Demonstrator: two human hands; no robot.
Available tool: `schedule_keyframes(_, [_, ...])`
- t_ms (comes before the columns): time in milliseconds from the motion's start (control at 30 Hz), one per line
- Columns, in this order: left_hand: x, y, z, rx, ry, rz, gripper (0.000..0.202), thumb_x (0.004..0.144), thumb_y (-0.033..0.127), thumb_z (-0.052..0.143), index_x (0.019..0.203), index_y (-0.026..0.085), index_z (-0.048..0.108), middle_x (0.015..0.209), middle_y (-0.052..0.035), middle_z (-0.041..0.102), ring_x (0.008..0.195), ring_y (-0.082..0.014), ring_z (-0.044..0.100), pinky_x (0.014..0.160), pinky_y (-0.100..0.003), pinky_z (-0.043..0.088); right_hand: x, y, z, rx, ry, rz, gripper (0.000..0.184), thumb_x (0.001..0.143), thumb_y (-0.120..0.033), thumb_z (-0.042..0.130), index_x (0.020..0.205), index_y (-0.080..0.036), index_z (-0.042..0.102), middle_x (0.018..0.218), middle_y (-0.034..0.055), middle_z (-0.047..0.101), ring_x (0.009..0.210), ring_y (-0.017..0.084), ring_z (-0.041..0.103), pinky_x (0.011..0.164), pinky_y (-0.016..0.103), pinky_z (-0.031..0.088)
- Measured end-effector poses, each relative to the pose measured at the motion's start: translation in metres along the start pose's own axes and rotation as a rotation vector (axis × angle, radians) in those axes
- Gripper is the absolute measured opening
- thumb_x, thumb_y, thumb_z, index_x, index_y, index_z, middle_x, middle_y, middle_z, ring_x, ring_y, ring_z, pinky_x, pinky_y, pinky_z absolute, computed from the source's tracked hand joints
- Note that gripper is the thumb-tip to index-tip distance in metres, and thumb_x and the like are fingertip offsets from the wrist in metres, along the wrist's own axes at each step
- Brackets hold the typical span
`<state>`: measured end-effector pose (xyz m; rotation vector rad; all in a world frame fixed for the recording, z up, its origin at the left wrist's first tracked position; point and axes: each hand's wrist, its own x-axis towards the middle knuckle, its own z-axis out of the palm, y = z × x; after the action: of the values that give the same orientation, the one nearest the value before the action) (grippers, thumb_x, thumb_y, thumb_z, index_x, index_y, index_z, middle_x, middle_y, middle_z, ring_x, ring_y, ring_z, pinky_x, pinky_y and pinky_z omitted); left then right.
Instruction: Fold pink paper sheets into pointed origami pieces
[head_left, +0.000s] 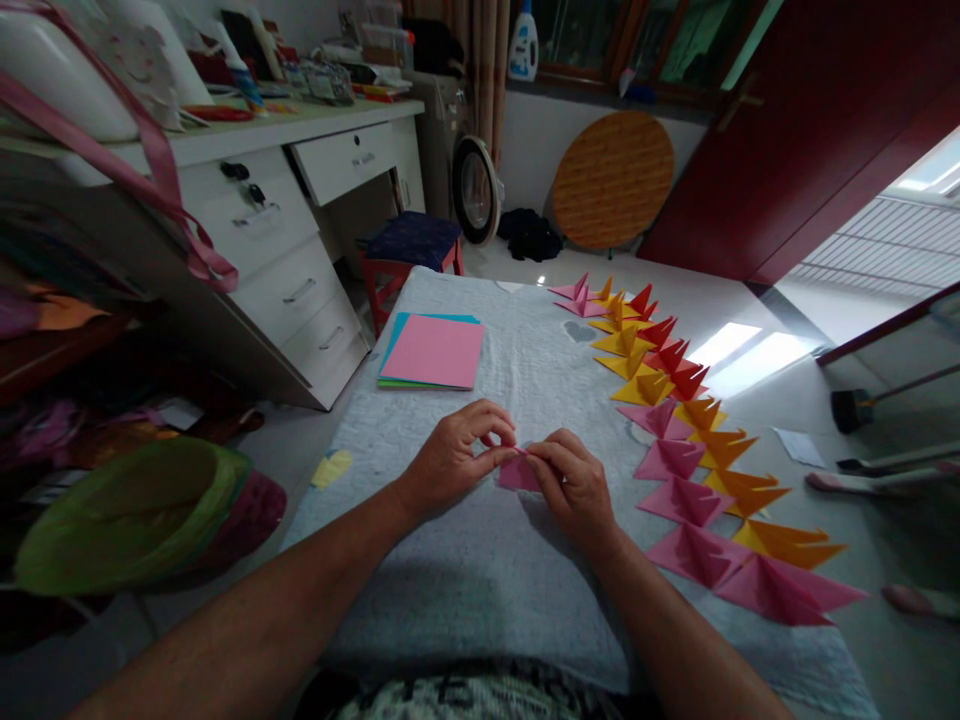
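Observation:
A small folded piece of pink paper is held between my two hands, low over the cloth-covered table. My left hand pinches its upper left edge between thumb and fingertips. At its upper right, my right hand also pinches the paper, fingers closed. Part of the paper is hidden behind my right fingers. Beyond my left hand lies a stack of square paper, pink on top with blue and green edges showing. To the right stand rows of folded paper cranes, with pink ones nearest my right hand.
Yellow cranes and red cranes line the table's right side. A green-lined bin sits at the lower left. Past the table are a stool, a white desk and a washing machine with its door open.

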<state>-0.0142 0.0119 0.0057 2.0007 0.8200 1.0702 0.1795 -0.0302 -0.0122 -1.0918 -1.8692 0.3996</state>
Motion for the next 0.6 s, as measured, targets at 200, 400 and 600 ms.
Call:
schedule_keyframes(200, [0.0, 0.003, -0.001, -0.009, 0.014, 0.005, 0.007, 0.086, 0.017, 0.069, 0.08, 0.018, 0.066, 0.09, -0.002, 0.064, 0.082, -0.0129, 0.061, 0.073, -0.023, 0.051, 0.0, -0.001, -0.001, -0.006, 0.01, -0.009, 0.015, 0.096, -0.017, 0.054, 0.089, -0.018, 0.068, 0.075, 0.0025, 0.059, 0.07, 0.015, 0.058, 0.062, 0.027, 0.047])
schedule_keyframes(400, [0.0, 0.008, 0.001, -0.043, 0.031, -0.057, 0.009, 0.082, 0.016, 0.073, 0.075, 0.017, 0.068, 0.089, -0.0037, 0.07, 0.085, -0.0154, 0.066, 0.08, -0.027, 0.051, -0.002, -0.002, -0.002, -0.022, 0.038, -0.018, 0.017, 0.097, -0.018, 0.054, 0.09, -0.019, 0.069, 0.077, 0.003, 0.059, 0.073, 0.017, 0.058, 0.066, 0.029, 0.048])
schedule_keyframes(600, [0.001, 0.011, 0.002, -0.193, 0.041, -0.233, 0.013, 0.079, 0.022, 0.075, 0.07, 0.015, 0.069, 0.076, -0.0041, 0.071, 0.072, -0.0159, 0.066, 0.071, -0.027, 0.052, -0.001, -0.005, -0.001, -0.015, 0.036, 0.006, 0.017, 0.097, -0.02, 0.054, 0.09, -0.02, 0.07, 0.077, 0.0037, 0.061, 0.074, 0.018, 0.059, 0.068, 0.032, 0.049])
